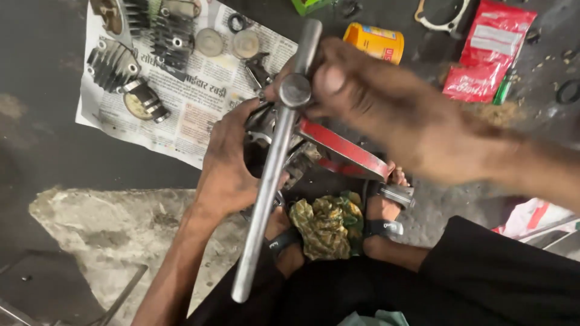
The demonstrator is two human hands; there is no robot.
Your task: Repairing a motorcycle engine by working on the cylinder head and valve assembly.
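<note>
From the head view I look down on a dark floor (48,151). At the top centre of the frame lies a yellow tub (374,42) on its side; I cannot tell what is in it. Right of it, in the upper right, lie two red packets (489,54), their contents hidden. In the upper left a newspaper sheet (193,102) carries finned engine parts (115,63) and two round discs (226,43).

My left hand (226,163), centre frame, reaches up from the lower left, its grip clenched around a dark metal engine part (266,130) held above my sandalled feet. My right hand (356,90) comes in from the right edge, blurred, its grip closed on the head of a long steel T-bar wrench (272,163) that slants from top centre to lower centre. A red-edged bar (344,148) runs beneath it. A green-yellow rag (326,223) lies between my feet.
</note>
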